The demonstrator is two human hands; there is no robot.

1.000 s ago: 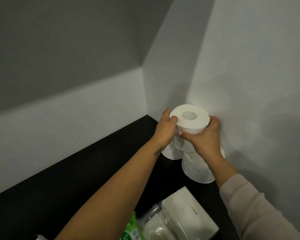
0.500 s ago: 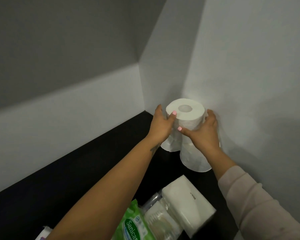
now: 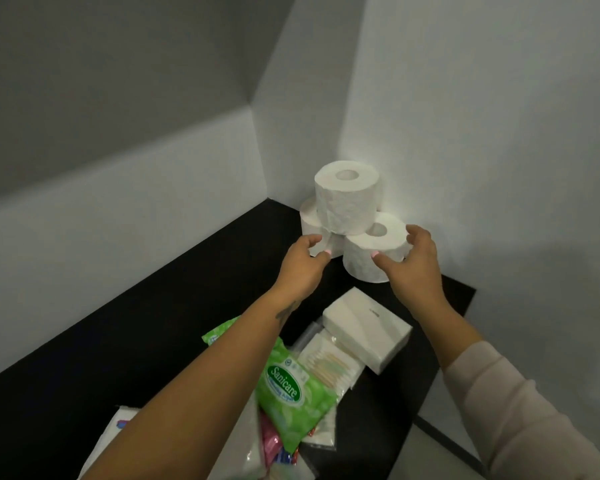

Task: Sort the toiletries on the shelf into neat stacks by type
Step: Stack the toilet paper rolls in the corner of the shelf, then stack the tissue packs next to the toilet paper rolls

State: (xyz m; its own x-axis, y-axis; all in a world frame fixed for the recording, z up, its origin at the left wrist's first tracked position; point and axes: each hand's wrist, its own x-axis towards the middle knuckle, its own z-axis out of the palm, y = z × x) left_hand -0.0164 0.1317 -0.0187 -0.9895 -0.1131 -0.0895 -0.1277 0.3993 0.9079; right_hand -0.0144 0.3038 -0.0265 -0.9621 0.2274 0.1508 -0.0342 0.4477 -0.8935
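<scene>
Head view, both hands' fingers apart, empty, just off toilet rolls [image 3: 347,202] in shelf [image 3: 194,299] corner

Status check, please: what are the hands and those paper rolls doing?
Both hands, left and right, open, holding nothing. Top roll sits on two rolls in the corner. Nothing blocking.

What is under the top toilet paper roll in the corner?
The top roll rests on two upright rolls: the right roll, with its core hole showing, and the left roll, mostly covered. Whether a third roll stands behind them against the wall cannot be seen.
</scene>
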